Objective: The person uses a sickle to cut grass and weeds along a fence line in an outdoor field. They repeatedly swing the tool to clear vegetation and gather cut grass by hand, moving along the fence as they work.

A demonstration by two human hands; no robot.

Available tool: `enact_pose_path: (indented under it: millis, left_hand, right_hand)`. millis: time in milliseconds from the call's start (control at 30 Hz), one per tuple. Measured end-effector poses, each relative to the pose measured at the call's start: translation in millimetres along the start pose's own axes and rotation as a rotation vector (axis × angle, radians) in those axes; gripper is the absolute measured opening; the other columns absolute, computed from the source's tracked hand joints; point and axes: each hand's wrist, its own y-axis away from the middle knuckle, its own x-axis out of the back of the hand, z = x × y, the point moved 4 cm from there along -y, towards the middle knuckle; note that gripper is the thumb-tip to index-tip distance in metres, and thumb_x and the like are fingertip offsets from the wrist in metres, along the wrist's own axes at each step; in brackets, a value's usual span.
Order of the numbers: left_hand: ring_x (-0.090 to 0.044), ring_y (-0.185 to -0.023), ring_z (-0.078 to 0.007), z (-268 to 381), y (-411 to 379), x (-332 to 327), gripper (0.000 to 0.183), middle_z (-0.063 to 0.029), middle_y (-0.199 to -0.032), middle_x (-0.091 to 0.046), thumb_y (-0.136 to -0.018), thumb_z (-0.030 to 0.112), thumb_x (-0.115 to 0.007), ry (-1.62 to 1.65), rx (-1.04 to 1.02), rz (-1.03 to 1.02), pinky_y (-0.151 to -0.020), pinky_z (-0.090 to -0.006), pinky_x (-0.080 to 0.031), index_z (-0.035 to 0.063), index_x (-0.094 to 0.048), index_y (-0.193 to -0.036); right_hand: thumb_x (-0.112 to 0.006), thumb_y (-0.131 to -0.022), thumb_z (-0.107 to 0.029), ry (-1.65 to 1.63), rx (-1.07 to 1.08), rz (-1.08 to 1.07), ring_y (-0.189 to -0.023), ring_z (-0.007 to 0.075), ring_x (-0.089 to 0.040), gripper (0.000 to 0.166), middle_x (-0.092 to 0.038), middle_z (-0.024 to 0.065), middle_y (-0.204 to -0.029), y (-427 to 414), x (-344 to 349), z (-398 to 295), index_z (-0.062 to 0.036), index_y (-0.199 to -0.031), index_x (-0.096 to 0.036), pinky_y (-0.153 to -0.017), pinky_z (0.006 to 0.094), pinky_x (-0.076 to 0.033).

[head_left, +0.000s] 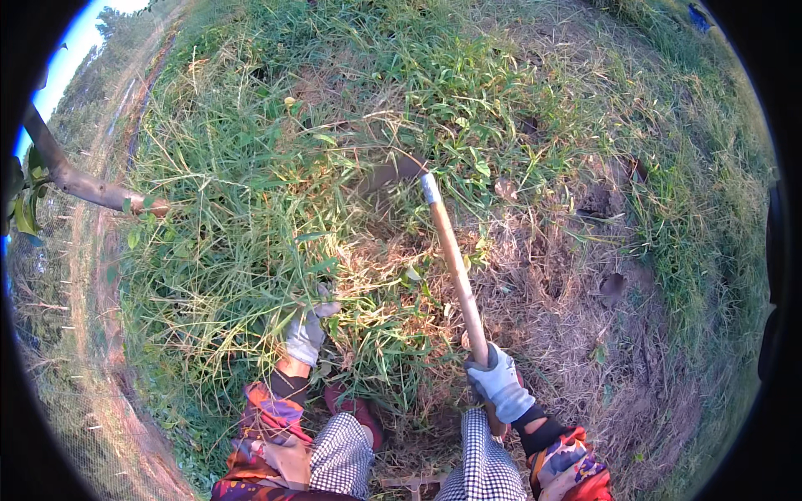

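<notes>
My right hand (pixel 501 382), in a white and grey work glove, grips the wooden handle (pixel 458 269) of a long-handled sickle low down, near its butt end. A pale metal collar joins the handle to a dark curved blade (pixel 395 172), which points left among the grass and is blurred. My left hand (pixel 308 329), gloved alike, is closed around a bunch of long green grass (pixel 276 300); blades and seed stalks spread over it and hide part of the fingers. Below that hand is a dark red shoe (pixel 357 413).
At left a bare tree branch (pixel 106 191) reaches in, with leaves by its base. Dry cut grass (pixel 539 300) covers the soil to the right of the sickle. Dense weeds (pixel 489 113) grow ahead. Beyond the far left side runs a wire fence (pixel 56 351).
</notes>
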Motion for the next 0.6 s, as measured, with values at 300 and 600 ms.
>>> enact_pose_path:
  millis: [300,600]
  left_hand:
    - [-0.057,-0.100,-0.0211,18,6,-1,0.023,-0.0094,-0.102,-0.064,-0.083,0.003,-0.046,-0.449,-0.176,-0.027,-0.094,-0.0316,-0.041,0.0000,-0.063,-0.099]
    - [-0.057,-0.101,-0.0217,12,35,3,0.023,-0.0097,-0.102,-0.063,-0.083,0.004,-0.047,-0.661,-0.177,-0.049,-0.094,-0.0325,-0.040,0.0006,-0.062,-0.101]
  right_hand:
    - [-0.065,-0.071,-0.020,0.390,0.129,0.111,-0.054,0.0226,-0.059,0.028,-0.059,0.0103,-0.064,-24,6,-51,-0.0037,-0.090,-0.054,-0.051,0.0341,-0.048]
    - [-0.064,-0.076,0.000,-0.409,0.067,0.149,-0.047,0.0087,-0.050,0.021,-0.053,0.0009,-0.066,8,39,-18,-0.0051,-0.090,-0.048,-0.039,0.0224,-0.040]
